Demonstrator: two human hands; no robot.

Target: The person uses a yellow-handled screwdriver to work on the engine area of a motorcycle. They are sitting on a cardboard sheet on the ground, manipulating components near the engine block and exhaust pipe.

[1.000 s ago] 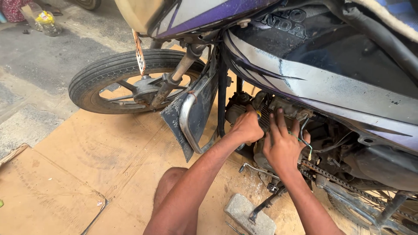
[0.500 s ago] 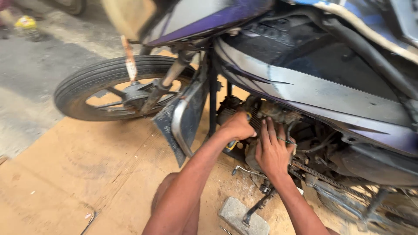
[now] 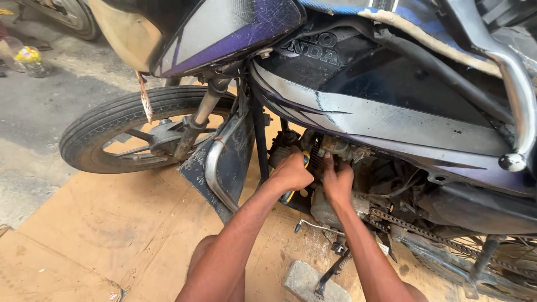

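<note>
Both hands have stayed at the engine (image 3: 341,184) of the motorcycle while the view has drawn nearer. The left hand (image 3: 291,173), closed around a yellow-handled tool (image 3: 296,182), now sits tighter against the finned metal casing. The right hand (image 3: 337,182) presses curled fingers into the engine; whether it grips anything cannot be told. The greasy chain (image 3: 403,223), ribbed rubber front tyre (image 3: 106,134) and worn cardboard sheet (image 3: 112,229) frame the work.
</note>
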